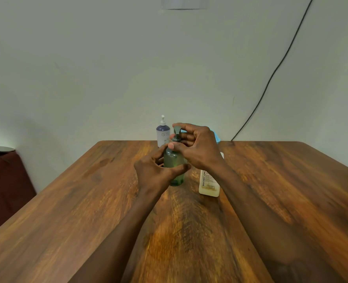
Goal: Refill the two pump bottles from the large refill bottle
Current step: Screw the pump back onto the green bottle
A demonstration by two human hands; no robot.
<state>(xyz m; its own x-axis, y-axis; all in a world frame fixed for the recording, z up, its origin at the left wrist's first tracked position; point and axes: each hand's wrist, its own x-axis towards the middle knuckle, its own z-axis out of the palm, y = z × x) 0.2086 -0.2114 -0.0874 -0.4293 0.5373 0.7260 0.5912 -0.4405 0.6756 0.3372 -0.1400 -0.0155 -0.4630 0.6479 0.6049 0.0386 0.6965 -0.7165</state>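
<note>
Spanning the frame, wooden worktop (67,201) carries everything; cream refill bottle (209,183) sits right of centre, partly hidden behind the right forearm. Left hand (156,170) wraps the body of the upright green pump bottle (174,160) mid-worktop, while right hand (197,148) pinches its pump top between thumb and fingers. Purple-white pump bottle (163,133) stands upright near the far edge, just behind.

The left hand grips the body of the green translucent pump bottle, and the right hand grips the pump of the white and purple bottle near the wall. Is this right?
No. The head view shows the right hand gripping the pump of the same green translucent pump bottle that the left hand grips; the white and purple bottle stands untouched near the wall.
</note>
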